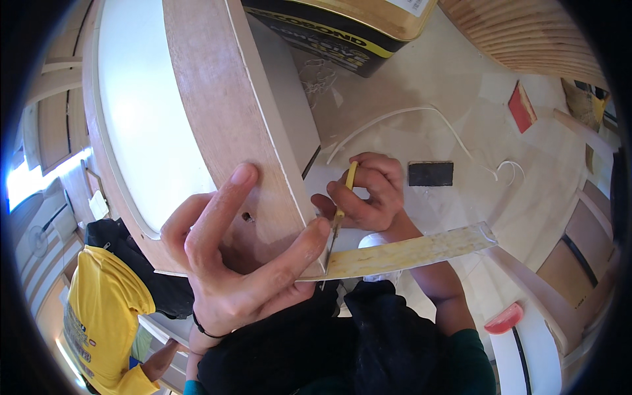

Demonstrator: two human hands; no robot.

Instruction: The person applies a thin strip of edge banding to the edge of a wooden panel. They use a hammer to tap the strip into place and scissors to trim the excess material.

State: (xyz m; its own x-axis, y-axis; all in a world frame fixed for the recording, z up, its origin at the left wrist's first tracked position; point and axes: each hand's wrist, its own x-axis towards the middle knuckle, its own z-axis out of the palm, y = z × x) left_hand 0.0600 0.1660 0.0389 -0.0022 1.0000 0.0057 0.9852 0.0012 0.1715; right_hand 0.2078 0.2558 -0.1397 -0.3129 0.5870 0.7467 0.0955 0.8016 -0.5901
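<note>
right hand (pixel 365 194) grip clenched on yellow-handled knife (pixel 343 201), blade pointing down at the curved wooden panel (pixel 224 118) lower corner where edge strip (pixel 408 251) runs rightward; left hand (pixel 237 263) spread flat pressing panel.

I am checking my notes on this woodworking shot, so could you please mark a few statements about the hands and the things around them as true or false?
1. The left hand presses on the curved wooden panel. True.
2. The right hand holds a red screwdriver. False: it grips a yellow-handled knife.
3. A pale strip of edge banding runs out to the right from the panel's corner. True.
4. The small black block rests on top of the panel. False: it lies on the work surface, right of the right hand.
5. The panel has a small hole near the left hand's fingers. True.
</note>
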